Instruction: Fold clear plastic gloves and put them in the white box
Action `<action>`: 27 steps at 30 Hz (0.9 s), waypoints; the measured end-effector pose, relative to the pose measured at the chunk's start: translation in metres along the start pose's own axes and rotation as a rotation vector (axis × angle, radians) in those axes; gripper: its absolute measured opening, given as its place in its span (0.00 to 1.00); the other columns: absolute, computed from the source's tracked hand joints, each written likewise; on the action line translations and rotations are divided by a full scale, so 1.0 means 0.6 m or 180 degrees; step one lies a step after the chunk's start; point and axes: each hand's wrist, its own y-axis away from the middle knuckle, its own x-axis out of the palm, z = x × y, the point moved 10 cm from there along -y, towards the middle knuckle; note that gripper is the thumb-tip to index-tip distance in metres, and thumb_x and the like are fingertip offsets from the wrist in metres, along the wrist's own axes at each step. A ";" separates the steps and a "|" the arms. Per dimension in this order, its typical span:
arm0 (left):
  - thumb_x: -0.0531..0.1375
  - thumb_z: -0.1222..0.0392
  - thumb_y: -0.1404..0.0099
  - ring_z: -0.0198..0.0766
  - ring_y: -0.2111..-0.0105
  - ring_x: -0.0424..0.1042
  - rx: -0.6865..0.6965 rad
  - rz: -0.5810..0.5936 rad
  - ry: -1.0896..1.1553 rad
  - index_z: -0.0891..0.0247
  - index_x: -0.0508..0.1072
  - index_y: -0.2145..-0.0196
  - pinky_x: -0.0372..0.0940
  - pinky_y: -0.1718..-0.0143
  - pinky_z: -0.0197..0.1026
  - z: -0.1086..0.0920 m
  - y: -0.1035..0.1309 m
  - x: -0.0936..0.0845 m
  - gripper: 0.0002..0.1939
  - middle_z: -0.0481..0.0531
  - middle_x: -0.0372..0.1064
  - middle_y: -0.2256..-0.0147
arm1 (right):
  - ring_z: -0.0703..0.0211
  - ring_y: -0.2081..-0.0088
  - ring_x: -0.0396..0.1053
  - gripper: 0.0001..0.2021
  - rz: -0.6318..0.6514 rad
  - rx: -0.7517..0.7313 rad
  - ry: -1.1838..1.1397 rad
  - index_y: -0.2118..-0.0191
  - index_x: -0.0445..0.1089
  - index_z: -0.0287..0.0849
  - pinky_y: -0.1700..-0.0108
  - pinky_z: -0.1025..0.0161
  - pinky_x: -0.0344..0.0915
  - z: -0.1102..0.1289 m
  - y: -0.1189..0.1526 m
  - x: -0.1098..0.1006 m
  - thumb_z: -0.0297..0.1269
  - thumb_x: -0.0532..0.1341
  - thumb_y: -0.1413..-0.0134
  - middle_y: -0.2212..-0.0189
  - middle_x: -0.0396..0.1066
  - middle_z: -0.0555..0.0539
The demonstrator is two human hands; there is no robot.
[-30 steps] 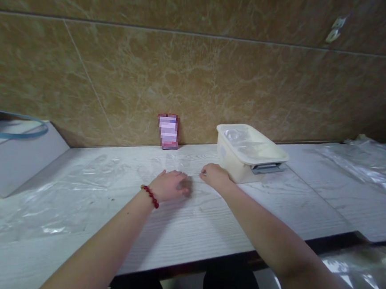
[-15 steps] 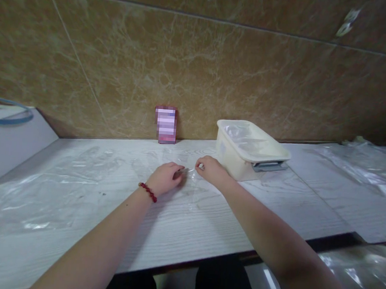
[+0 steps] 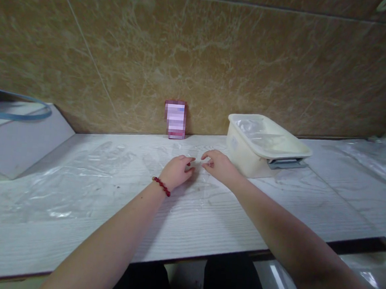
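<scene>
While clear film (image 3: 202, 200) is lying left of the white bin (image 3: 245, 154), the right hand (image 3: 222, 168) is being held over it, nearer the bin than the left hand (image 3: 174, 172), thumb-finger gaps narrow, though whether film is being pinched can't be told.

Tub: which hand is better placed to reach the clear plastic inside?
Right, I'd say. The right hand is close beside the tub with the clear plastic; the left hand is farther off, beyond the right. I can't tell whether either hand grips anything.
</scene>
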 end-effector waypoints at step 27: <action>0.45 0.49 0.41 0.33 0.79 0.64 -0.0956 0.0069 0.1093 0.63 0.67 0.79 0.55 0.79 0.34 0.029 0.016 0.007 0.20 0.48 0.66 0.80 | 0.69 0.71 0.64 0.27 0.0455 -0.0468 -0.0541 0.49 0.55 0.42 0.63 0.65 0.62 0.047 0.014 0.040 0.22 0.58 0.60 0.57 0.62 0.45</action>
